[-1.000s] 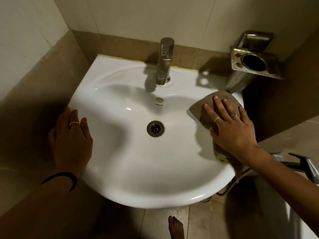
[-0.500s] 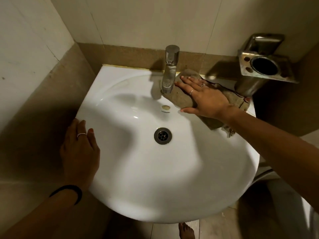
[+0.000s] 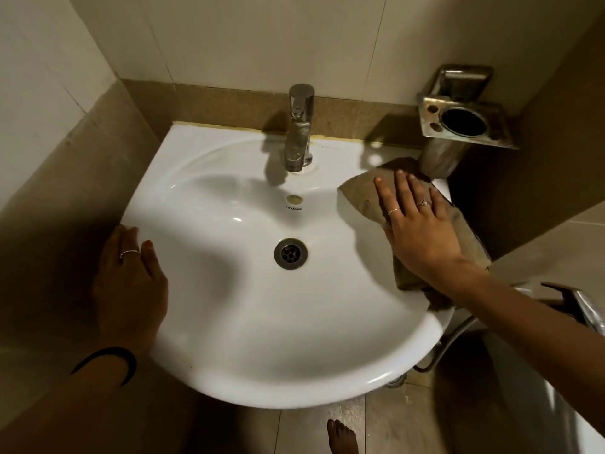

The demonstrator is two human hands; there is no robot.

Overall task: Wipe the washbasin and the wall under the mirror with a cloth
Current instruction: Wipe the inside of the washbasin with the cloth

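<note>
A white washbasin (image 3: 248,322) fills the middle of the view, with a round metal drain (image 3: 290,253) at its centre. A brown cloth (image 3: 360,191) lies spread on the basin's right rim. My right hand (image 3: 415,231) presses flat on that cloth, fingers apart and pointing toward the wall. My left hand (image 3: 131,283) rests palm down on the basin's left rim and holds nothing. The tiled wall (image 3: 248,47) rises behind the basin, with a tan band along its foot.
A chrome tap (image 3: 299,126) stands at the basin's back centre. A metal holder (image 3: 465,116) is fixed to the wall at the right, just beyond the cloth. A hand-spray lever and hose (image 3: 576,303) hang at lower right. A bare foot (image 3: 342,437) stands below.
My right hand slid the cloth from beside the tap back toward me along the right rim. My left hand stayed on the left rim.
</note>
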